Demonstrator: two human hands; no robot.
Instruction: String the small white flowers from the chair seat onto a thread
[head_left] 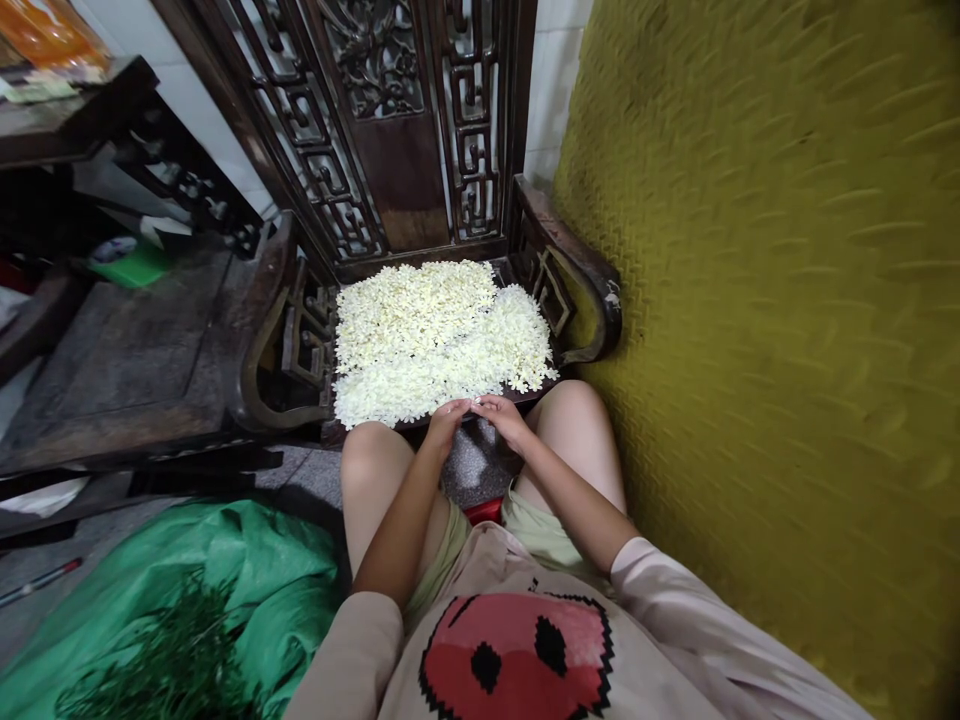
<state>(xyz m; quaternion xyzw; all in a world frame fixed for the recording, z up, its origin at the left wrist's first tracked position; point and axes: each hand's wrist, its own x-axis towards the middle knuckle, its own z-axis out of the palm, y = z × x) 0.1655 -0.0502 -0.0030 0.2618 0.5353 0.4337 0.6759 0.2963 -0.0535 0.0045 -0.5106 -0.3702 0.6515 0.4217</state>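
The blossoms (442, 335) spread over the chair (405, 180) just beyond both hands, right up to its front edge, so a nudge from a knee (574, 410) or forearm could spill some onto the floor (472, 470). The left hand (446, 422) and right hand (506, 418) meet, fingertips pinched at a pale speck (474, 401) — which one grips it, I cannot tell — and a loose pinch might drop it between the thighs. The yellow wall (765, 300) crowds the right hand's side, limiting that elbow; a bench (135, 340) lies left of the left hand, a green bag (277, 560) nearer the body, and a green dish (139, 265) farther off, left.
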